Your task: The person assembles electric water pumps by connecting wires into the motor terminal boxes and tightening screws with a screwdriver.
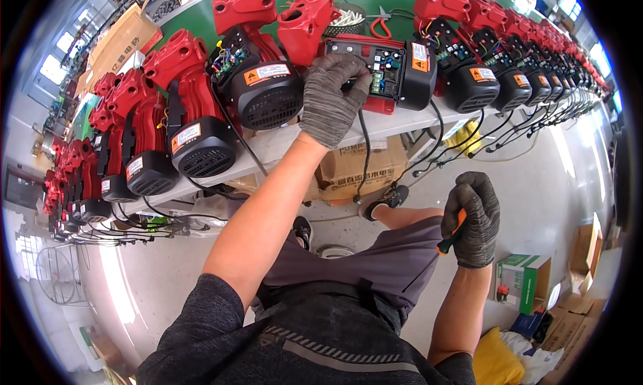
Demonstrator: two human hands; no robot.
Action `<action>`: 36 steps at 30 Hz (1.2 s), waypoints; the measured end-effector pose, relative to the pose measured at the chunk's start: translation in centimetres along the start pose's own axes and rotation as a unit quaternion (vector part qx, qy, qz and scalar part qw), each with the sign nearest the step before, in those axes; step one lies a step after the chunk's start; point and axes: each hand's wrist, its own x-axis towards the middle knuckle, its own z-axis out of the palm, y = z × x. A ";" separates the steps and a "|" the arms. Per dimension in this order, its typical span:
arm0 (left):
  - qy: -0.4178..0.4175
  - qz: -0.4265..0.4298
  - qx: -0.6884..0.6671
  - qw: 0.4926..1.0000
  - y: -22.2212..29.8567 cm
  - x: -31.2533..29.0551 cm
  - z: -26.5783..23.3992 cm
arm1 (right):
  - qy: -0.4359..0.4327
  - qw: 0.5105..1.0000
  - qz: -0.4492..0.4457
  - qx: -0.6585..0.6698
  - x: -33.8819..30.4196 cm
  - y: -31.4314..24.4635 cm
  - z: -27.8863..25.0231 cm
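Note:
My left hand point(333, 98), in a grey knitted glove, rests at the left part of an open control box on a red electric pump point(383, 106). Its fingers are curled and pressed together; what they hold, if anything, is hidden. Right of them a circuit board point(386, 71) with blue and green parts lies exposed in the black housing. Away from the bench, over the floor to the right, my gloved right hand point(476, 217) is closed round the orange and dark green handle of a screwdriver point(450, 240). The thin shaft points down and left, past my thigh.
More red pumps point(194, 110) with black fan covers line the bench on both sides. Red-handled pliers point(381, 27) and a basket of white pieces point(346, 18) lie behind. Black cables point(365, 157) hang off the front edge. A cardboard box point(362, 171) stands underneath.

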 end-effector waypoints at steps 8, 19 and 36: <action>0.008 -0.039 0.011 0.999 0.7 0.0 0.2 | -0.007 1.000 -0.007 0.010 -0.1 -0.2 0.1; 0.036 -0.028 0.047 0.998 0.9 -0.3 0.8 | -0.019 1.000 -0.008 0.005 0.0 -0.5 0.3; 0.029 0.012 0.107 0.994 1.0 -0.3 0.7 | -0.019 1.000 -0.011 0.004 -0.2 -0.9 0.4</action>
